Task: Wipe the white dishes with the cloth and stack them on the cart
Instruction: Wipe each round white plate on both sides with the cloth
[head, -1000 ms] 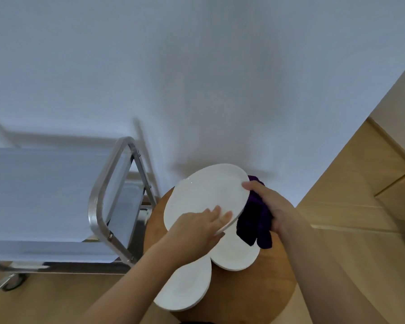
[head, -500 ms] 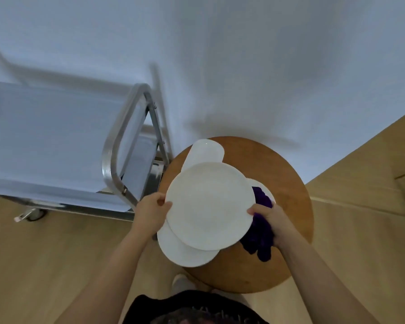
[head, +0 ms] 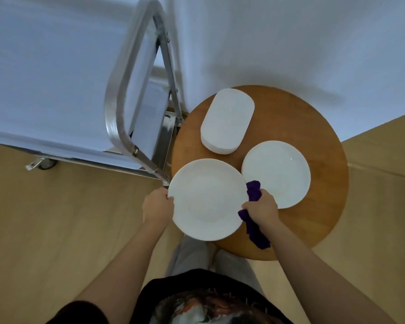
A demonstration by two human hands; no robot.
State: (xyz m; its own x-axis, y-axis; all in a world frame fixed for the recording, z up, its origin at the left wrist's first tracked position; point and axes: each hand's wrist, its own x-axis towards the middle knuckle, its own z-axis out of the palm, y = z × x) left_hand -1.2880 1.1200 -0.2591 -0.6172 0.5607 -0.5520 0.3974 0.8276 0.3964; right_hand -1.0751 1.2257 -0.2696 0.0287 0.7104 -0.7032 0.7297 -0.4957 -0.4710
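though unmarked, plate [head: 207,199] between hands [head: 157,205]

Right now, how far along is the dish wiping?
Nothing looks stacked yet: the cart's top shows no dishes. In hand: both hands hold one plate, the left hand at its rim, the right hand also gripping the cloth. Left on the table: another plate and an oblong dish.

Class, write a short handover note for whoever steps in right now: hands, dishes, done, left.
Left hand grips the left rim of a round plate.
Right hand grips its right rim plus the purple cloth.
Second plate and oblong dish lie on the round table.
No dishes visible on the cart.
Left: wipe and stack all three.
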